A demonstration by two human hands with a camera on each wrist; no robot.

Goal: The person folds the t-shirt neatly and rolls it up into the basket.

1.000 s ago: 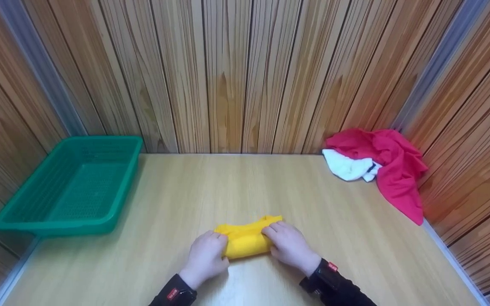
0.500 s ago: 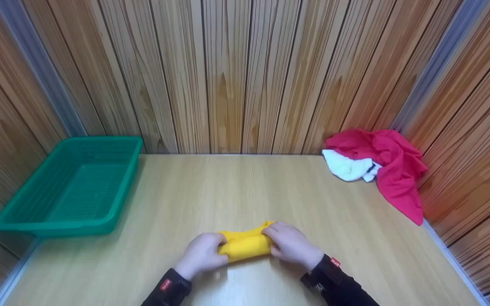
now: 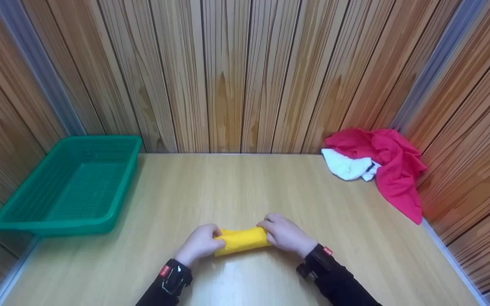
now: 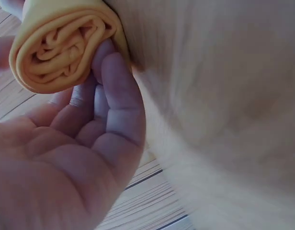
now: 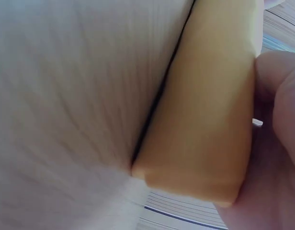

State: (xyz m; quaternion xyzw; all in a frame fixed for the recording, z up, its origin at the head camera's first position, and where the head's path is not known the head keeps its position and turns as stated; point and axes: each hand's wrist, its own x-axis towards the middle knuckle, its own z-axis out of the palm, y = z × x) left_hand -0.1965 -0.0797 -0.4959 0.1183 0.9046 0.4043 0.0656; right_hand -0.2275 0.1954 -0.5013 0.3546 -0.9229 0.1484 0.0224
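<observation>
A yellow cloth (image 3: 244, 240), rolled into a tight cylinder, lies crosswise on the table near the front in the head view. At its left end my left hand (image 3: 199, 243) grips it. The left wrist view looks onto that end, where the spiral layers of the yellow cloth (image 4: 61, 52) show and one fingertip touches its edge. My right hand (image 3: 288, 235) holds the right end, fingers over the far side. In the right wrist view the smooth side of the cloth (image 5: 200, 110) fills the middle, with the right hand (image 5: 277, 143) along it, partly cut off.
A green plastic basket (image 3: 111, 212) stands at the back left. In the far right corner a red cloth (image 3: 398, 165) lies crumpled, with a white cloth (image 3: 347, 165) partly under it. Wood-panelled walls (image 3: 228, 76) enclose the table (image 3: 185, 191) on the back and both sides.
The loose flap along the cloth's far edge has been rolled in, leaving a neat cylinder. Both hands have shifted slightly away from the front edge; the left has also moved a little left.
</observation>
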